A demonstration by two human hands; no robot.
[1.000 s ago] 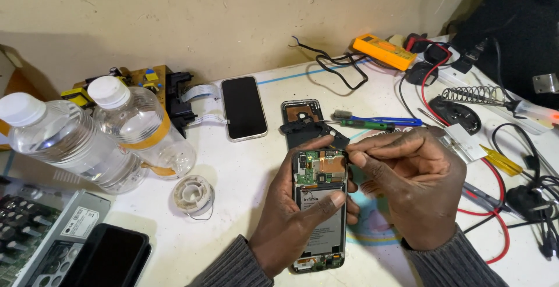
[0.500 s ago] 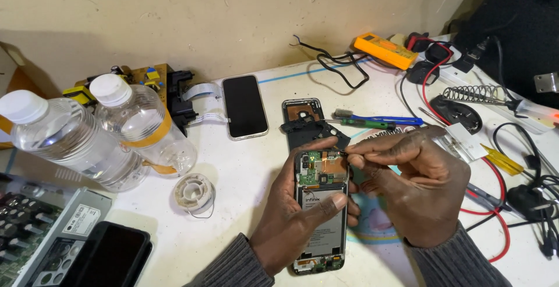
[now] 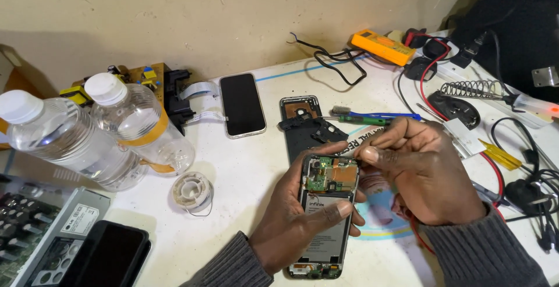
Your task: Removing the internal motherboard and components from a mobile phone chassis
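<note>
While the left hand (image 3: 297,217) grips one opened phone (image 3: 324,214), two bottles (image 3: 140,121) stand nearby.

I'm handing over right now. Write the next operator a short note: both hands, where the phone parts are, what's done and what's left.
Left hand: grips the opened phone from below, thumb across its battery.
Right hand: fingers pinched at the phone's top right corner, over the circuit board; what they pinch is too small to tell.
Parts: the phone's back is off; a black back cover lies on the white table just behind it, a green-and-blue screwdriver beside that. An intact black phone lies screen-up further left.
Done: the phone is open, board and battery exposed.
Left: the board work at that corner, then closing it.
</note>
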